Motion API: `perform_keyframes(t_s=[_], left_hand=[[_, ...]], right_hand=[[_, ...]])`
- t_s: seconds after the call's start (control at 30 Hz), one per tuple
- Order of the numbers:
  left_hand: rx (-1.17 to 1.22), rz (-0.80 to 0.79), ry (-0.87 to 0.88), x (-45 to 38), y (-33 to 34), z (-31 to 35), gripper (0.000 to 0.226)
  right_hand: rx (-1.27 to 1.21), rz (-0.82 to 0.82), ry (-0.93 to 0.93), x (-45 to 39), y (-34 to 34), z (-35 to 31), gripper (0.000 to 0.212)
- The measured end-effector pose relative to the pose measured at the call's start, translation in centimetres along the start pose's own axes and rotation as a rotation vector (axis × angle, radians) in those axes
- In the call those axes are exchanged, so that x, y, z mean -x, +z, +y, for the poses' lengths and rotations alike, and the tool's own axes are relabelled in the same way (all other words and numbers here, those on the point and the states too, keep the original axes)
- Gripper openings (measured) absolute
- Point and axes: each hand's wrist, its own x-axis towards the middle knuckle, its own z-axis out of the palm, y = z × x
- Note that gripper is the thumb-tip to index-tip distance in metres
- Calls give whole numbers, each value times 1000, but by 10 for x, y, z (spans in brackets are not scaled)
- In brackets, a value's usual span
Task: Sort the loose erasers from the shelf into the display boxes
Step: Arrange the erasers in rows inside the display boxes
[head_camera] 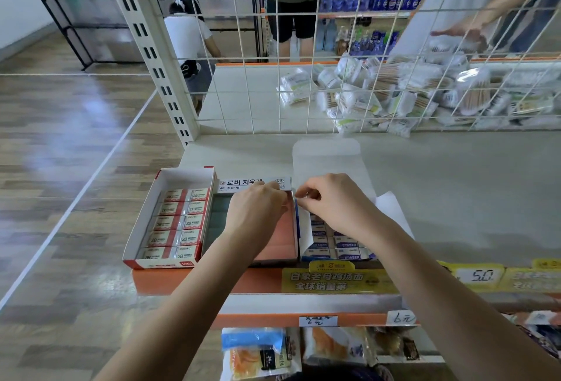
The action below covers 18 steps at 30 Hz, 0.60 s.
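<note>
Snack packets (261, 353) on the lower shelf sit closest to me, at six o'clock, under the orange shelf edge (188, 282) with its yellow price strip (337, 280).

Above them, three display boxes stand side by side on the shelf. At nine o'clock the red-and-white box (142, 229) holds rows of 2B erasers (179, 222). The middle box (273, 247) shows dark erasers along its left and a bare salmon floor on its right — my left hand (258, 207) hovers over it, fingers curled down at the far rim, though I cannot tell whether they hold anything. My right hand (331, 201) pinches the white flap (305, 229) of the blue eraser box (334, 247) at three o'clock, thumb and forefinger closed on its top edge.

At one o'clock — behind the wire grid (303, 77) — lies a heap of cotton-swab packs (409, 92).
</note>
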Motion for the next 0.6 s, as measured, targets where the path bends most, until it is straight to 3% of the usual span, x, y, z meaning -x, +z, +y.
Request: perform_keyframes(t_s=[0.37, 0.6], left_hand=[[87, -111, 55, 3, -8, -8, 21], [88, 9, 127, -44, -35, -9, 28]], right_hand=[[-10, -27, -58, -3, -2, -7, 20], [205, 7, -84, -14, -43, 19, 31]])
